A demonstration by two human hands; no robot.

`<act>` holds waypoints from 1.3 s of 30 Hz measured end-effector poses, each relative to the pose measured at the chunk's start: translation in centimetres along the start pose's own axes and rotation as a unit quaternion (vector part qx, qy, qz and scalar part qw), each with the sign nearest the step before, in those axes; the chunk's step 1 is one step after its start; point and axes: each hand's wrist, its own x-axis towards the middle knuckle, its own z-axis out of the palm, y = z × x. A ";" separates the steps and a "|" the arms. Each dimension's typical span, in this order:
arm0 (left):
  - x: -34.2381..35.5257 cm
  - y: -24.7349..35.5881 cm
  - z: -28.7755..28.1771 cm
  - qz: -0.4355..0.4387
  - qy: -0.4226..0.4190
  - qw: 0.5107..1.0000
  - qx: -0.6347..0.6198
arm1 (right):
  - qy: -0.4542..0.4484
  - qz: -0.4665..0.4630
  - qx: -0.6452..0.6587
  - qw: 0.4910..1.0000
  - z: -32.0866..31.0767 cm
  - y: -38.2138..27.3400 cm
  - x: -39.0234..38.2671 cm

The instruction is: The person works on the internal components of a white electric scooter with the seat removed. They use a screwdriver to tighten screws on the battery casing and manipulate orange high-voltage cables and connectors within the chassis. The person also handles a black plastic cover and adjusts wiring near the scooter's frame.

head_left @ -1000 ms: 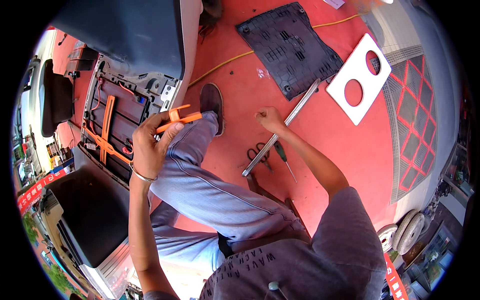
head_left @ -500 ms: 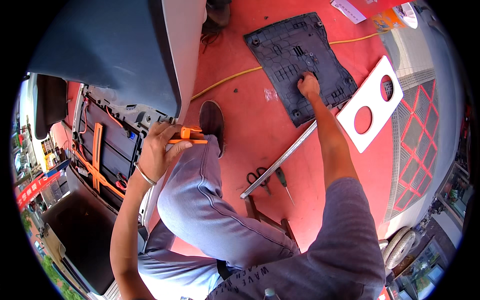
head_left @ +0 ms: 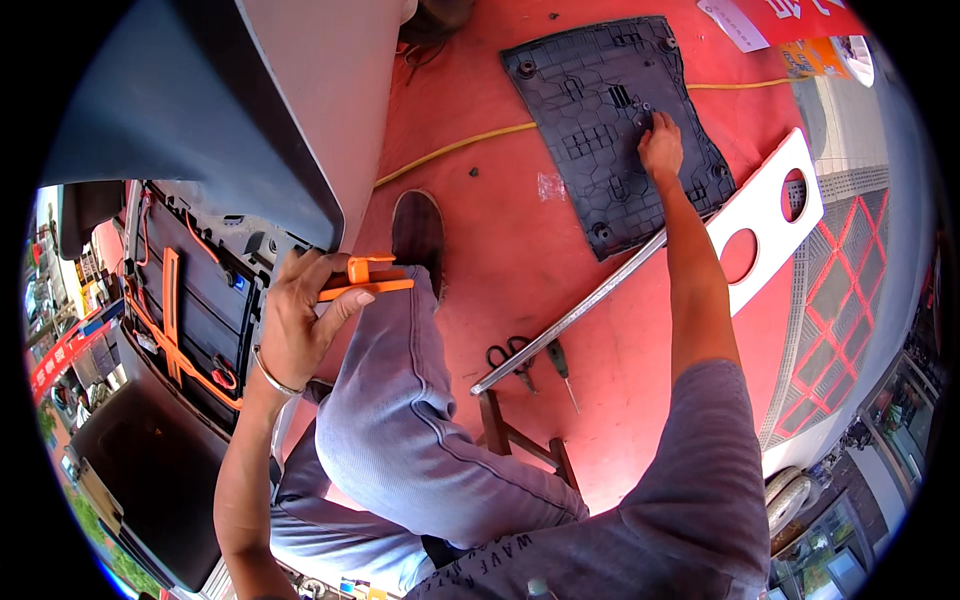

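My left hand (head_left: 302,318) is closed around an orange plastic piece (head_left: 366,282) with a flat bar and a raised block, perhaps a pry tool. It is held over my bent knee. My right hand (head_left: 661,148) reaches down to a dark grey plastic panel (head_left: 590,175) lying on the red floor. Its fingertips are drawn together beside a few small metal bits (head_left: 645,107), maybe screws. Whatever those fingers pinch is too small to make out. Ribs, slots and round corner mounts show on the panel's upward face.
Right of the panel lies a white board (head_left: 765,230) with two round holes. A long metal strip (head_left: 570,315) slants across the floor near scissors (head_left: 513,362) and a screwdriver (head_left: 562,372). A yellow cable (head_left: 460,147) crosses behind. At left stands a large dark-and-grey panel (head_left: 310,100).
The view has shifted slightly. My right hand has moved a little across the panel, closer to the small metal bits. My left hand still holds the orange piece.
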 end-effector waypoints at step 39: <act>-11.9 4.4 -6.9 -0.109 0.122 0.911 -0.379 | -0.280 0.170 0.876 0.353 -27.9 -16.1 -16.7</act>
